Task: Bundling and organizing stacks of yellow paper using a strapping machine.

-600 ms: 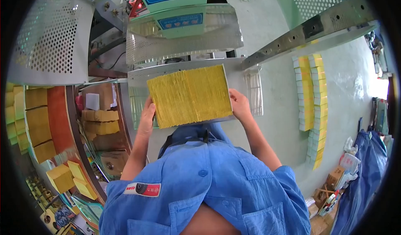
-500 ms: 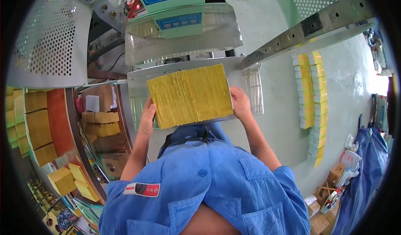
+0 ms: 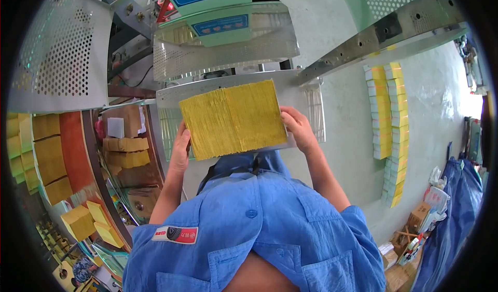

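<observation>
A thick block of yellow paper pieces (image 3: 233, 120), packed on edge with their ridged edges facing up, lies slightly tilted in front of me. My left hand (image 3: 180, 149) is closed on its left end, thumb along the near corner. Against the right end presses my right hand (image 3: 299, 128), its fingers partly hidden behind the block. Beneath the block is a flat metal plate (image 3: 291, 87) of a machine; whether the block rests on it or is held just above, I cannot tell.
A clear curved cover (image 3: 228, 48) stands beyond the plate. From the upper right a metal bar (image 3: 384, 31) slants in. Stacked yellow-and-white bundles (image 3: 381, 115) line the floor at right. More yellow blocks (image 3: 49, 157) sit on the left shelving beside a perforated panel (image 3: 57, 48).
The block has shifted slightly left, and its right-hand pieces look more tightly pressed together. My right hand has moved a little left with that end.
</observation>
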Demonstrator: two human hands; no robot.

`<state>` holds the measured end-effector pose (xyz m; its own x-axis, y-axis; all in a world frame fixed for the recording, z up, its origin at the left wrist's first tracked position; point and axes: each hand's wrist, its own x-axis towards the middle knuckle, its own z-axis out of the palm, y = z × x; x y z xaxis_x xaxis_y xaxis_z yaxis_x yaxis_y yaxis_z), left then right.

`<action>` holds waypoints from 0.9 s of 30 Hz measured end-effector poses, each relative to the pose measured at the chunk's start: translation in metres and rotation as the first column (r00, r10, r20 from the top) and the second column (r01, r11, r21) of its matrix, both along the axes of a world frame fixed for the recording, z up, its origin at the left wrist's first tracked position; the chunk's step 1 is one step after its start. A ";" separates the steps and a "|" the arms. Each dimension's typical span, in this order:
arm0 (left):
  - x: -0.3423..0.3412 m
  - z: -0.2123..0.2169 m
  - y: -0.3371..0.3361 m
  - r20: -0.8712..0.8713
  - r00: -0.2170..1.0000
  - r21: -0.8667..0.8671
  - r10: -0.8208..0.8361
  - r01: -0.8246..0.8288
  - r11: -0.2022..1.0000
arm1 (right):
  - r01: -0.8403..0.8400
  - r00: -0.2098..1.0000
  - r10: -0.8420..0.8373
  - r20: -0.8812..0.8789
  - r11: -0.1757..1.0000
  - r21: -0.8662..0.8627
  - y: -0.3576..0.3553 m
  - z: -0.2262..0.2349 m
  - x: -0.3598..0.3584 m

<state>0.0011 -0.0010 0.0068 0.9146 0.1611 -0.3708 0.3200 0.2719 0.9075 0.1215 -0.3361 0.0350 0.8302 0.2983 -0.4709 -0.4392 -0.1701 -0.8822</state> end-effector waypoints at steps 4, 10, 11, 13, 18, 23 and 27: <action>0.000 -0.002 0.001 -0.007 1.000 -0.035 0.008 -0.008 0.999 | 0.003 1.000 -0.002 -0.021 0.998 0.057 -0.005 -0.001 0.000; 0.002 0.001 -0.003 0.007 1.000 -0.063 0.028 -0.027 0.998 | 0.011 0.999 -0.007 -0.036 0.994 0.105 -0.008 -0.004 -0.003; 0.001 0.001 -0.003 0.002 0.999 -0.066 0.038 -0.038 0.997 | 0.011 0.999 -0.006 -0.039 0.992 0.129 -0.007 -0.007 -0.004; 0.000 0.001 -0.002 -0.002 0.999 -0.074 0.042 -0.042 0.996 | 0.010 0.999 -0.005 -0.039 0.991 0.132 -0.006 -0.010 -0.003; -0.007 -0.006 -0.003 0.041 0.999 -0.029 0.029 -0.027 0.999 | 0.021 0.999 -0.014 -0.044 0.987 0.160 0.000 -0.011 -0.005; -0.003 0.004 -0.010 0.035 0.996 -0.095 0.077 -0.074 0.993 | 0.015 1.000 -0.013 -0.027 0.997 0.082 -0.003 -0.008 -0.004; 0.000 -0.006 0.000 -0.176 0.957 -0.197 0.228 -0.262 0.945 | 0.148 0.966 -0.110 -0.233 0.977 0.153 -0.001 -0.009 0.002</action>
<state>0.0015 -0.0013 0.0005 0.7885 0.2741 -0.5506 0.3457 0.5429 0.7653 0.1234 -0.3373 0.0257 0.7471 0.2857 -0.6002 -0.6356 0.0427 -0.7708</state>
